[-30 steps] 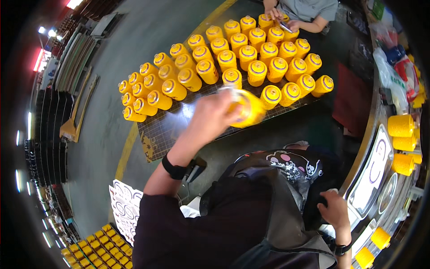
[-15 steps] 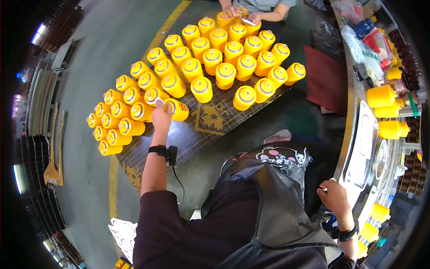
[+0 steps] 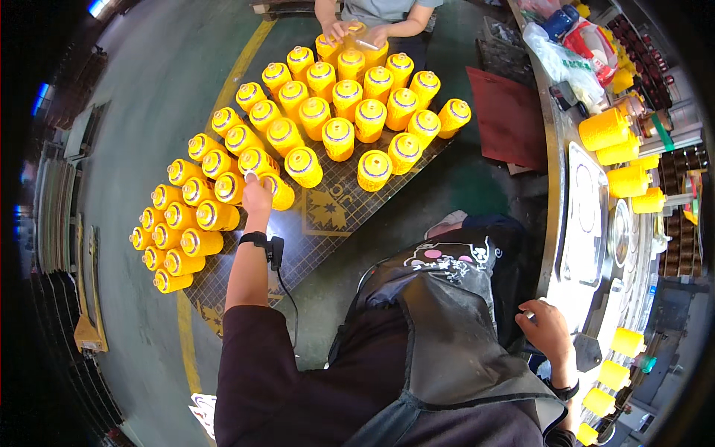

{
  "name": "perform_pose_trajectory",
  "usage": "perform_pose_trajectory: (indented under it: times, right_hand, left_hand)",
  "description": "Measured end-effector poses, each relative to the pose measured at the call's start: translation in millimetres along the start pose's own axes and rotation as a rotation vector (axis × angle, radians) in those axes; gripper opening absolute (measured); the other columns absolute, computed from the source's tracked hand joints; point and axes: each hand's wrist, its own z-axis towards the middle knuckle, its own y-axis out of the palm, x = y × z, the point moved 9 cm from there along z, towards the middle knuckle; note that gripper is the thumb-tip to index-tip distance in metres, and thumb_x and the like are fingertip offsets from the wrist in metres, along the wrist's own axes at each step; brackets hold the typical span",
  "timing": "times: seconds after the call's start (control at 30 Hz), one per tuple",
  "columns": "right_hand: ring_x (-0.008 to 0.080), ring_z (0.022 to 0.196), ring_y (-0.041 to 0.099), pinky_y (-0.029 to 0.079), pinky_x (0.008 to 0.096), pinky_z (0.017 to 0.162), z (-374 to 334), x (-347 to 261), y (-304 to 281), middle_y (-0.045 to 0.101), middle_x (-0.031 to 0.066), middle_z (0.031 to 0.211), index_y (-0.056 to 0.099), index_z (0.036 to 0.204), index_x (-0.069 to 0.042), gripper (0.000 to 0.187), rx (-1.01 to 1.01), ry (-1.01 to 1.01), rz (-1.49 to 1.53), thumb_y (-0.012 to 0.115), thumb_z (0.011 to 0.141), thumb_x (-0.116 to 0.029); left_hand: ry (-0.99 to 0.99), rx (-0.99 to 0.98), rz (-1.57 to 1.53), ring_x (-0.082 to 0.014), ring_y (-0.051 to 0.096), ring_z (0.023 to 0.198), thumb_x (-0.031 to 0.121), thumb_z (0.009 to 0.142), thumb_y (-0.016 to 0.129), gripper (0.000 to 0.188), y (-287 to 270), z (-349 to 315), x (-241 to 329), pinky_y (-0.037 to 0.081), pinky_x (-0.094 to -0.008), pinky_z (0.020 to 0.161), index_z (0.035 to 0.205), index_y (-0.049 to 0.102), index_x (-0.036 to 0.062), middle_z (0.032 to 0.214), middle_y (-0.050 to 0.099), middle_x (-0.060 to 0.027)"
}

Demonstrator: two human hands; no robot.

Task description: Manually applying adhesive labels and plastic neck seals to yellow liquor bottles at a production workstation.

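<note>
Yellow cans [image 3: 339,139] stand in staggered rows on the gridded board [image 3: 316,249] in front of me, each topped with a dark ring and a small knob; I cannot see what is inside them. On the bench [image 3: 553,201] to my right, a shallow tray [image 3: 581,282] bears a white sheet [image 3: 583,242] with ring outlines. More yellow cylinders [image 3: 604,130] lie along the bench's far and near parts.

My left hand [image 3: 258,197] is at the top of one yellow can [image 3: 282,194], on the board's near side, left of its bare patch. Those fingers are bent and close together, touching the can's top; I cannot tell whether they pinch it. My right hand [image 3: 551,331], beside the bench, is curled, thumb and finger pinching a small white piece [image 3: 529,314].
</note>
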Motion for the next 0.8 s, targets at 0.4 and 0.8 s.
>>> perform_pose_trajectory:
  times: [0.4, 0.8]
  right_hand:
    - [0.0232, 0.054, 0.060, 0.049, 0.0343, 0.060, -11.5, 38.0, -41.2, 0.067, 0.0145, 0.091, 0.065, 0.105, -0.001, 0.030, 0.194, 0.092, 0.277, 0.068, 0.080, -0.017]
    - [0.0250, 0.061, 0.063, 0.048, 0.0337, 0.061, -31.8, 75.4, -33.7, 0.068, 0.0115, 0.087, 0.065, 0.106, -0.005, 0.031, 0.225, 0.256, 0.311, 0.069, 0.078, -0.017]
  left_hand:
    - [0.280, -0.092, 0.145, -0.0414, 0.061, 0.088, 0.034, 0.084, 0.062, 0.042, 20.4, 5.5, 127.7, 0.049, -0.0511, 0.074, 0.109, 0.050, 0.0031, 0.092, 0.064, -0.0233]
    - [0.127, -0.191, 0.102, -0.0463, 0.062, 0.088, 0.026, 0.089, 0.056, 0.044, 61.2, 15.5, 138.5, 0.049, -0.0518, 0.076, 0.121, 0.041, -0.0017, 0.092, 0.064, -0.0300]
